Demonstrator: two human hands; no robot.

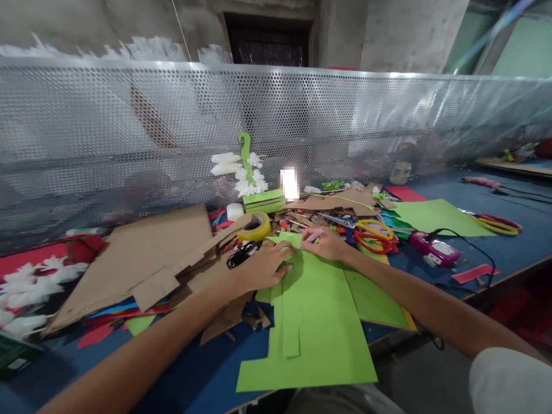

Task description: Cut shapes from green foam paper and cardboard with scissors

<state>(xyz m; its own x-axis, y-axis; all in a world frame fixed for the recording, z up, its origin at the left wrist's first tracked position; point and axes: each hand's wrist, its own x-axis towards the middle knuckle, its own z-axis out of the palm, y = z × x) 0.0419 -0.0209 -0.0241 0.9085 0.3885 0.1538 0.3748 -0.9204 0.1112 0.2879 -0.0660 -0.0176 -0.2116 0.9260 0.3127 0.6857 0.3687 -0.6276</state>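
Observation:
A large bright green paper sheet (pixel 325 322) lies in front of me, its lower left cut in a stepped outline. A narrow green strip (pixel 291 333) rests on top of it. My left hand (pixel 269 264) lies on the sheet's upper left, fingers spread and bent, holding it flat. At the top edge, my right hand (pixel 325 244) pinches a small pink stick-like piece (pixel 313 235) between thumb and fingers; its exact kind is unclear. The right hand's tip touches or nearly touches the paper. More green paper (pixel 375 293) sits under the right forearm.
Yellow tape (pixel 255 226), black cord (pixel 244 253) and cardboard (pixel 150 241) are on the left. Scissors (pixel 374 234), a purple device (pixel 434 248) and another green sheet (pixel 440 216) are on the right. A green swan-like paper figure (pixel 245 158) stands before the perforated metal panel (pixel 181 121).

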